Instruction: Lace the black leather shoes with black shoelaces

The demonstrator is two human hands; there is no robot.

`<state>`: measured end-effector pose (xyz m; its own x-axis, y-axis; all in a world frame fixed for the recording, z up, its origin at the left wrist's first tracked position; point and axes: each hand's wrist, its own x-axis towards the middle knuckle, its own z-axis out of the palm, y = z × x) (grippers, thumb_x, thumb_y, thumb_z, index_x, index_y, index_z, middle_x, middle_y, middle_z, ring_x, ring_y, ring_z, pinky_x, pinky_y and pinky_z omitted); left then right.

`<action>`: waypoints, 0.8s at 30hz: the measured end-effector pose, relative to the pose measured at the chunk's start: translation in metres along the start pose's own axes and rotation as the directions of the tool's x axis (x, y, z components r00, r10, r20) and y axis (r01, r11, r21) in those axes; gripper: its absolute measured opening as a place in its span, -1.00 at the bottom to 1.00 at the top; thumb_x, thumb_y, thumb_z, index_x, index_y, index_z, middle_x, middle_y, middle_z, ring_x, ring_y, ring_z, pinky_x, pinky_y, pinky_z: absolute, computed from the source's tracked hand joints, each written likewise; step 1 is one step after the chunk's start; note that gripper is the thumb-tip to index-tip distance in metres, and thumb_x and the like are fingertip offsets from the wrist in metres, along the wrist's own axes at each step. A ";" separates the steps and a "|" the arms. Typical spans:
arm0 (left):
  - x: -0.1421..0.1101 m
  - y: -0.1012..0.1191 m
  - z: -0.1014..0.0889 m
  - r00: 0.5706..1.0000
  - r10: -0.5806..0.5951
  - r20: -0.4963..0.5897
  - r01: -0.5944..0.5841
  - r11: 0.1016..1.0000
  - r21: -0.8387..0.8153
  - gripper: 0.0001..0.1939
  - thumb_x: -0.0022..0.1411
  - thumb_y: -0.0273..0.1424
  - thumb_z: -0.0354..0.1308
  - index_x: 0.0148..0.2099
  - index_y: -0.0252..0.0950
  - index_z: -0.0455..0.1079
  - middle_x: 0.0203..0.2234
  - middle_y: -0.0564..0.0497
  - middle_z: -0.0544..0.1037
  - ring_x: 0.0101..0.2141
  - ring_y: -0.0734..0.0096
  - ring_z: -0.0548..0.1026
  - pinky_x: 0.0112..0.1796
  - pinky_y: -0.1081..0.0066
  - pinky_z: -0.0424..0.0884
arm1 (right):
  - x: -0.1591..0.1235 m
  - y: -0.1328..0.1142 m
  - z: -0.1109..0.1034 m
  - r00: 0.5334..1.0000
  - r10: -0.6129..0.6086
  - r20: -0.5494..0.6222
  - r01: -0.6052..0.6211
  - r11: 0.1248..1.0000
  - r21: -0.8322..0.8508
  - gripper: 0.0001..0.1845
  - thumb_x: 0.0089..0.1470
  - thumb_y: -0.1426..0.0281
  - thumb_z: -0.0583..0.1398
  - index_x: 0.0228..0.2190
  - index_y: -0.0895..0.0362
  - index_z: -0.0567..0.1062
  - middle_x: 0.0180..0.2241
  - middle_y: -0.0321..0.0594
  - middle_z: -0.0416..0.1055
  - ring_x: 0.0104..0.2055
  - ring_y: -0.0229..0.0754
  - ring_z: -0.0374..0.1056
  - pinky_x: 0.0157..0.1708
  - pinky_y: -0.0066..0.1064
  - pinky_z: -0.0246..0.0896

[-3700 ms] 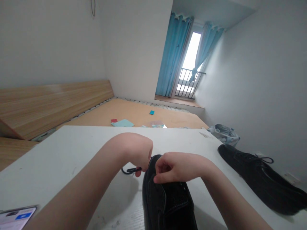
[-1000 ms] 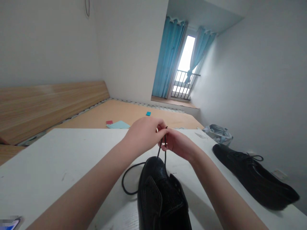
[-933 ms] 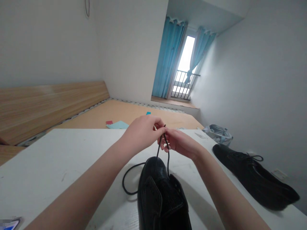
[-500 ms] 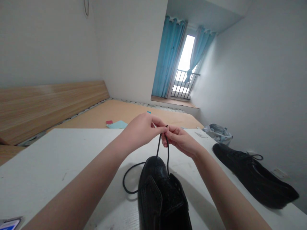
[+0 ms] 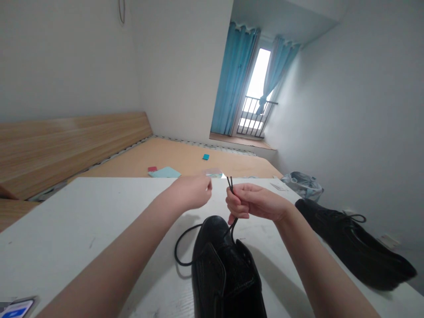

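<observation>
A black leather shoe [image 5: 225,274] lies on the white table [image 5: 82,221] right in front of me, toe pointing away. Its black lace [image 5: 180,247] loops out onto the table to the shoe's left. My right hand [image 5: 253,203] is closed in a fist around both lace ends, which stick up above the fist and run down to the shoe. My left hand [image 5: 192,192] hovers just left of it, fingers curled, a small gap from the lace tips; I see nothing held in it.
A second black laced shoe [image 5: 354,243] lies at the table's right edge. A phone [image 5: 15,307] shows at the bottom left corner. Beyond the table are a wooden bed frame [image 5: 73,141], coloured papers [image 5: 165,171], a plastic bag [image 5: 303,183] and a blue-curtained window [image 5: 255,88].
Both hands pinched the lace ends together above the shoe; now my right hand alone grips both ends in a fist, and my left hand has let go and drawn slightly left.
</observation>
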<state>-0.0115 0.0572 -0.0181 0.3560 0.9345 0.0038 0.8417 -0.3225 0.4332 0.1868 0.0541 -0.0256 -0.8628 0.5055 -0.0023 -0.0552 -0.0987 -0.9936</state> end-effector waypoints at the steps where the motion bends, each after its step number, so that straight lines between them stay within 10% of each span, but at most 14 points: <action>1: 0.002 -0.005 0.008 0.996 -0.050 0.075 0.046 0.998 0.054 -0.82 0.26 -0.34 0.14 -0.17 -0.33 0.46 -0.28 -0.08 0.56 -0.27 0.24 0.51 -0.23 0.23 0.43 | 0.000 0.000 0.000 1.000 0.009 0.004 -0.009 1.000 -0.019 -0.63 0.16 0.11 0.21 -0.47 0.14 0.35 -0.59 -0.48 0.07 -0.59 -0.36 0.06 -0.18 -0.24 0.33; 10: 0.025 -0.022 0.064 0.936 -0.175 0.304 0.126 0.976 0.176 -0.73 0.31 -0.29 0.16 0.03 -0.26 0.39 -0.03 -0.06 0.47 -0.09 0.21 0.49 -0.12 0.18 0.47 | 0.003 0.001 0.005 0.999 0.050 -0.003 -0.050 0.984 -0.171 -0.58 0.20 0.08 0.15 -0.49 0.15 0.37 -0.59 -0.46 0.14 -0.55 -0.35 0.18 -0.05 -0.20 0.25; 15: 0.029 -0.025 0.047 0.972 -0.103 0.211 0.102 0.995 0.016 -0.72 0.33 -0.29 0.14 0.04 -0.28 0.37 -0.02 -0.09 0.46 -0.11 0.24 0.49 -0.12 0.14 0.47 | 0.000 -0.006 0.014 0.997 0.069 -0.026 -0.072 0.983 -0.168 -0.58 0.18 0.05 0.15 -0.49 0.13 0.33 -0.59 -0.47 0.10 -0.59 -0.35 0.08 -0.39 -0.37 0.32; 20: 0.028 -0.011 0.020 0.996 0.054 0.066 -0.031 0.953 -0.302 -0.71 0.39 -0.23 0.00 -0.03 -0.33 0.35 -0.21 -0.04 0.52 -0.27 0.35 0.53 -0.24 0.26 0.49 | -0.009 -0.026 0.039 0.999 -0.015 -0.047 0.002 0.960 -0.282 -0.56 0.22 0.03 0.08 -0.48 0.12 0.30 -0.52 -0.39 0.16 -0.61 -0.38 0.00 -0.62 -0.50 -0.09; 24: 0.016 0.008 0.006 0.990 0.141 0.001 -0.124 0.871 -0.476 -0.68 0.38 -0.30 -0.27 -0.08 -0.28 0.27 -0.36 0.05 0.53 -0.36 0.46 0.54 -0.32 0.45 0.45 | -0.025 -0.044 0.067 0.963 -0.146 -0.226 -0.030 0.777 -0.629 -0.62 0.31 0.14 -0.04 -0.42 0.10 0.35 -0.43 -0.29 0.27 -0.52 -0.30 0.07 -0.54 -0.45 -0.04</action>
<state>0.0034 0.0691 -0.0205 0.4712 0.8797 0.0642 0.4958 -0.3244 0.8056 0.1775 -0.0117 0.0261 -0.7095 0.6949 0.1175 0.2987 0.4475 -0.8429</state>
